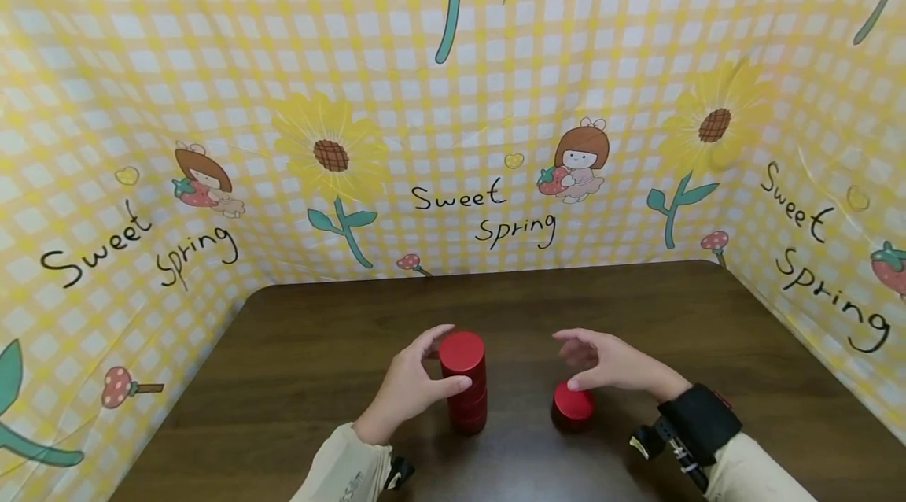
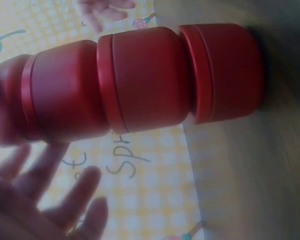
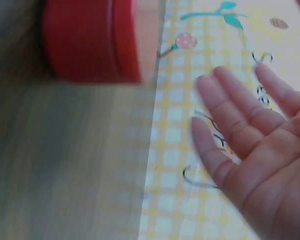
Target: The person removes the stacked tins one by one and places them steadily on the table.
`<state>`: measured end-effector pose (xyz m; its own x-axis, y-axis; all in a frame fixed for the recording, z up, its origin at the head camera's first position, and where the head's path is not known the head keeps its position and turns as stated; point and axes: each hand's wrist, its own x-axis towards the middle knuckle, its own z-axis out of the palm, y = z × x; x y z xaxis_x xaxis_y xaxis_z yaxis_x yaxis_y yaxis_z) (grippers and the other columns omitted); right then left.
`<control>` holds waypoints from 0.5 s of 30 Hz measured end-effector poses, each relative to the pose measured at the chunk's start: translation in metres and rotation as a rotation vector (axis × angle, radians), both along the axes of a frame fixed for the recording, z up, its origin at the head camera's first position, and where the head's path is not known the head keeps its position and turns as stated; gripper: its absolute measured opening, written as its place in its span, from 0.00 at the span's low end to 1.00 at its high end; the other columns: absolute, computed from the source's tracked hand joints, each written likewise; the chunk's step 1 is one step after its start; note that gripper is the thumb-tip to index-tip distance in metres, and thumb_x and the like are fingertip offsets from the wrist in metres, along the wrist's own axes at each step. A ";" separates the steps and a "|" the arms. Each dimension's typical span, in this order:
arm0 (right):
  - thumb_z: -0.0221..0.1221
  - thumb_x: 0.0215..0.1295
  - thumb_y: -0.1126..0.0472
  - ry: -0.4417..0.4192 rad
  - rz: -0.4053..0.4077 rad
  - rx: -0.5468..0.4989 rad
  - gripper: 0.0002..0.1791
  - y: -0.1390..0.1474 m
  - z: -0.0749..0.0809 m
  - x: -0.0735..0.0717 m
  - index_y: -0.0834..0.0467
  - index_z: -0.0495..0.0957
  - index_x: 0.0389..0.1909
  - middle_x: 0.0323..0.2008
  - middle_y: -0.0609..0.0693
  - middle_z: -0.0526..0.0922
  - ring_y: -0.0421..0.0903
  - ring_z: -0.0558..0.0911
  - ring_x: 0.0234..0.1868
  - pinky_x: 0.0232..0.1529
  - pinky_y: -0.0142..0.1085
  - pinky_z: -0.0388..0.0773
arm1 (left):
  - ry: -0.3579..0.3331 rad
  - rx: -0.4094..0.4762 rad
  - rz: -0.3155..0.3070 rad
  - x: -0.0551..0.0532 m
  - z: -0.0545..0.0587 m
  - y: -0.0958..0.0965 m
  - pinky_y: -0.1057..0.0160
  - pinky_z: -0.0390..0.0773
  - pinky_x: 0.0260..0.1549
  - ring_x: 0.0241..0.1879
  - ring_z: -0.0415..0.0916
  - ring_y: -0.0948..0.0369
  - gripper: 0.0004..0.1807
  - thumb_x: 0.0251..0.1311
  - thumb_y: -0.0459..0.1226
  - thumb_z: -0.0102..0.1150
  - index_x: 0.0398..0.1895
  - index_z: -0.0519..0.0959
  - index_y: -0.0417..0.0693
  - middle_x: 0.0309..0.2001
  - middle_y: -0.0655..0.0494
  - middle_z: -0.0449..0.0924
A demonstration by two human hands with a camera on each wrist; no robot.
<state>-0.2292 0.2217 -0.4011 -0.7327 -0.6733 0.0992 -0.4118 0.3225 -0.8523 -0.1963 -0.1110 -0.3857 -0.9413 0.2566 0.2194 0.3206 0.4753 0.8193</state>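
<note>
Several small red canisters with lids (image 2: 150, 80) stand in one upright stack (image 1: 469, 411) on the table. My left hand (image 1: 406, 390) holds the top of this stack, thumb across the near side and index finger reaching round the far side. Its other fingers (image 2: 85, 192) are spread beside the stack in the left wrist view. To the right, a single red canister (image 1: 573, 406) stands on the table. Over it hovers my right hand (image 1: 616, 360), the thumb above the lid's edge; whether it touches cannot be told. The right fingers (image 3: 240, 120) stretch out, apart from the canister (image 3: 85, 40).
The dark wooden table (image 1: 340, 329) has rounded far corners. A yellow checked cloth (image 1: 439, 116) with flowers and lettering hangs behind it and along both sides. Black wrist straps (image 1: 701, 423) with camera mounts sit over the light sleeves.
</note>
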 end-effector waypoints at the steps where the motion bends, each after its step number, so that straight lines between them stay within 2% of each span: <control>1: 0.65 0.61 0.59 0.006 0.007 -0.010 0.37 -0.005 0.002 -0.001 0.73 0.60 0.64 0.51 0.66 0.75 0.69 0.74 0.53 0.54 0.46 0.73 | -0.008 -0.007 0.004 0.000 -0.001 -0.001 0.53 0.76 0.37 0.46 0.75 0.51 0.38 0.45 0.41 0.75 0.62 0.71 0.43 0.46 0.48 0.80; 3: 0.66 0.59 0.60 0.024 0.010 -0.033 0.39 -0.015 0.006 -0.003 0.73 0.59 0.65 0.50 0.63 0.76 0.65 0.75 0.53 0.54 0.50 0.72 | -0.021 -0.022 0.008 0.001 -0.002 -0.003 0.49 0.76 0.40 0.48 0.75 0.50 0.41 0.44 0.41 0.75 0.64 0.69 0.44 0.46 0.48 0.79; 6: 0.68 0.57 0.60 0.071 -0.017 -0.077 0.43 -0.030 0.013 -0.005 0.72 0.56 0.67 0.49 0.62 0.76 0.60 0.77 0.50 0.52 0.46 0.74 | -0.026 -0.023 0.005 0.000 -0.004 -0.006 0.43 0.73 0.46 0.49 0.75 0.49 0.42 0.44 0.42 0.76 0.65 0.68 0.43 0.46 0.48 0.79; 10: 0.68 0.57 0.62 0.114 -0.051 -0.168 0.47 -0.049 0.017 -0.004 0.72 0.50 0.69 0.51 0.66 0.75 0.62 0.78 0.47 0.49 0.37 0.74 | -0.039 -0.034 -0.011 -0.001 -0.006 -0.007 0.44 0.74 0.44 0.50 0.74 0.46 0.44 0.43 0.44 0.76 0.65 0.67 0.43 0.46 0.48 0.79; 15: 0.67 0.57 0.65 0.121 -0.082 -0.194 0.44 -0.070 0.018 -0.001 0.69 0.53 0.69 0.52 0.64 0.74 0.58 0.78 0.49 0.52 0.38 0.73 | -0.048 -0.040 -0.035 0.001 -0.009 -0.008 0.43 0.73 0.45 0.49 0.74 0.45 0.43 0.42 0.43 0.76 0.64 0.68 0.40 0.46 0.48 0.80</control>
